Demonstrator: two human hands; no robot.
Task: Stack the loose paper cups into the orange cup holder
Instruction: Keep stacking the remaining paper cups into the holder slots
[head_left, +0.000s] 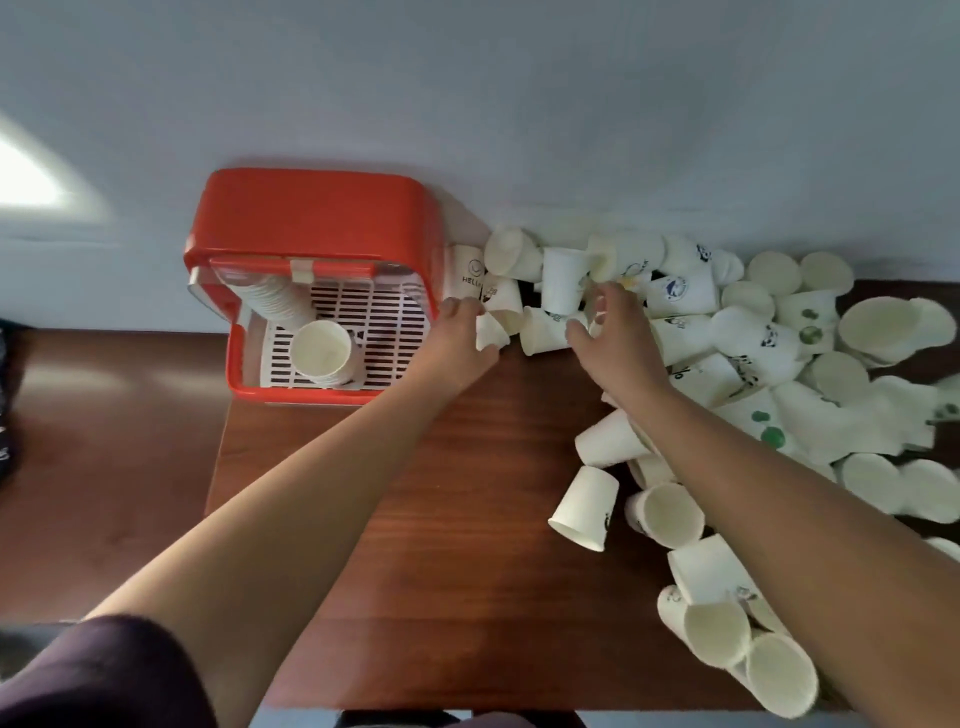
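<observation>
The orange cup holder (311, 223) stands at the table's far left against the wall. It holds a leaning stack of white cups (278, 301) and an upright stack (322, 351) on its white slotted tray. A big heap of loose paper cups (727, 332) covers the table's right side. My left hand (462, 338) is just right of the holder, fingers curled around a small cup (491, 332). My right hand (613, 332) reaches into the heap, its spread fingers at a tipped cup (543, 332) and an upright cup (563, 280).
The brown wooden table (467, 493) has bare surface between my forearms. More cups lie along the right front edge (727, 623). A grey wall runs behind the holder. Lower floor or a bench lies to the left (104, 441).
</observation>
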